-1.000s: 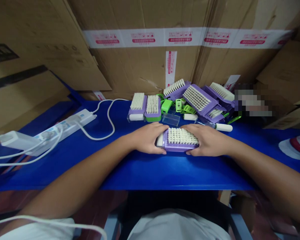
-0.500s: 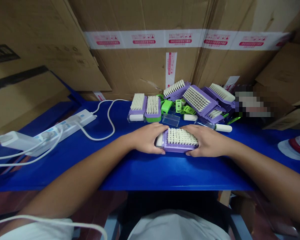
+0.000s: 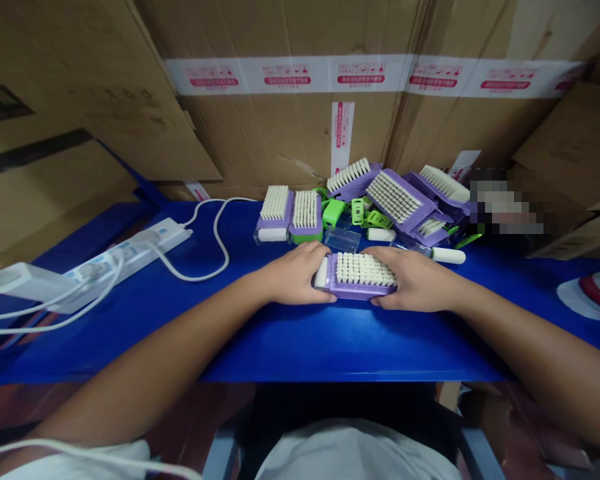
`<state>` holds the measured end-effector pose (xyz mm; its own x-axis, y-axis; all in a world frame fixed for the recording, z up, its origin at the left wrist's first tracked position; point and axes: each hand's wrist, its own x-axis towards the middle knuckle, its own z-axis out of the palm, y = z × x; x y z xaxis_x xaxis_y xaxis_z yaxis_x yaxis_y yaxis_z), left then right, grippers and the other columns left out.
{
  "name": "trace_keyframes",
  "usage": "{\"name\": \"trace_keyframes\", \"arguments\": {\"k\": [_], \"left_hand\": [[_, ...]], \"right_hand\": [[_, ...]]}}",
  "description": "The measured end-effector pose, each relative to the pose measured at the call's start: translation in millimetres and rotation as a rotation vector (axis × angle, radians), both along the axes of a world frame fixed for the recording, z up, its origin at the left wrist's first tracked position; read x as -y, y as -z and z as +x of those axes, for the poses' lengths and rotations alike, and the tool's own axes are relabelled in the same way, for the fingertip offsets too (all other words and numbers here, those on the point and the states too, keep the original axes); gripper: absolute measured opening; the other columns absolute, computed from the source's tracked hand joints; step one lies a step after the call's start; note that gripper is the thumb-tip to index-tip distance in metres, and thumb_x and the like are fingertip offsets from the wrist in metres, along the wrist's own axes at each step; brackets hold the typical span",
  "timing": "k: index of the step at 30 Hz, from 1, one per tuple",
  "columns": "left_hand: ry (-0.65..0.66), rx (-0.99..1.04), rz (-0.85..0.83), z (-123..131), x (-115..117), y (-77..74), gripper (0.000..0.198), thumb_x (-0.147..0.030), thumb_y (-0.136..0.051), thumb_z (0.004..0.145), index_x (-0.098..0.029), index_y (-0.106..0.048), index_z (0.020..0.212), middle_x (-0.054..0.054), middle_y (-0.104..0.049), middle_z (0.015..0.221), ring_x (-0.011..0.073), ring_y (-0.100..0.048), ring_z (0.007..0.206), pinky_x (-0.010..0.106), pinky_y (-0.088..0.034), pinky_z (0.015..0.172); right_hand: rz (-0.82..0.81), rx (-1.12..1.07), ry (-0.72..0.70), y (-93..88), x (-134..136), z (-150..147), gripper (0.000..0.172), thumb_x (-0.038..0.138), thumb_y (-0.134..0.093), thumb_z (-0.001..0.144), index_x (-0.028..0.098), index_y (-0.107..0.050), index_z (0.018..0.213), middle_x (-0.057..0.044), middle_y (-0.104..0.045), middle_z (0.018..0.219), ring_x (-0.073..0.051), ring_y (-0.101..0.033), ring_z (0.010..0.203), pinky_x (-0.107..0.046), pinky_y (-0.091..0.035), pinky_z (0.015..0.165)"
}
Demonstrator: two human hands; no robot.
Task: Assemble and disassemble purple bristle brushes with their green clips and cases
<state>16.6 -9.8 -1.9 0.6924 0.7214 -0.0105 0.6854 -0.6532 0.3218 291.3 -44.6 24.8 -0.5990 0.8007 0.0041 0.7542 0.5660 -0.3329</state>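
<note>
Between my two hands is a purple scrub brush (image 3: pixel 364 270), its cream bristles facing up. My left hand (image 3: pixel 297 273) grips its left end, where a white roller (image 3: pixel 322 273) sits in a clear cover. Wrapped round the brush's right end is my right hand (image 3: pixel 420 279), with the thumb on the near side. Just beyond my hands lie a purple brush with a white roller (image 3: pixel 275 213) and a purple brush on a green base (image 3: pixel 307 217). Bright green plastic parts (image 3: pixel 334 213) and a clear plastic cover (image 3: pixel 343 239) are close by.
More purple brushes (image 3: pixel 394 197) are heaped against a cardboard box (image 3: pixel 280 127). Loose white rollers (image 3: pixel 447 256) lie before the heap. A power strip (image 3: pixel 130 257) with white cables stretches across the left of the blue table (image 3: pixel 300 347). At the right edge is a red-and-white object (image 3: pixel 595 293).
The brush has shifted very slightly up in view, and its left end is pressed a little further into my left hand. Both hands keep their hold.
</note>
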Motion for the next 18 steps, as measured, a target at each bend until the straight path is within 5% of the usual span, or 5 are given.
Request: {"name": "trace_keyframes", "arguments": {"k": [4,9,18], "left_hand": [[0.044,-0.020,0.000,6,0,1.1,0.075,-0.064,-0.076,0.075,-0.014,-0.051,0.124,0.018,-0.061,0.123,0.0359,-0.062,0.117,0.048,-0.053,0.101],[0.051,-0.012,-0.012,13,6,1.4,0.067,-0.063,-0.075,0.076,-0.015,-0.051,0.117,0.017,-0.060,0.121,0.0353,-0.062,0.113,0.048,-0.053,0.099],[0.030,0.073,0.040,18,7,14.8,0.080,-0.072,-0.071,0.077,-0.013,-0.048,0.127,0.020,-0.058,0.124,0.0384,-0.061,0.115,0.055,-0.052,0.103]], "right_hand": [[0.006,0.085,0.031,-6.0,3,1,0.074,0.042,-0.077,0.075,0.012,-0.056,0.139,-0.017,-0.074,0.123,-0.036,-0.074,0.102,-0.044,-0.057,0.087],[0.085,0.098,0.011,-8.4,10,-3,0.074,0.046,-0.079,0.074,0.012,-0.059,0.137,-0.021,-0.068,0.138,-0.040,-0.069,0.119,-0.046,-0.055,0.098],[0.048,0.082,0.076,-5.5,6,-4,0.072,0.046,-0.080,0.072,0.016,-0.062,0.135,-0.013,-0.078,0.117,-0.036,-0.076,0.099,-0.041,-0.055,0.081]]}}
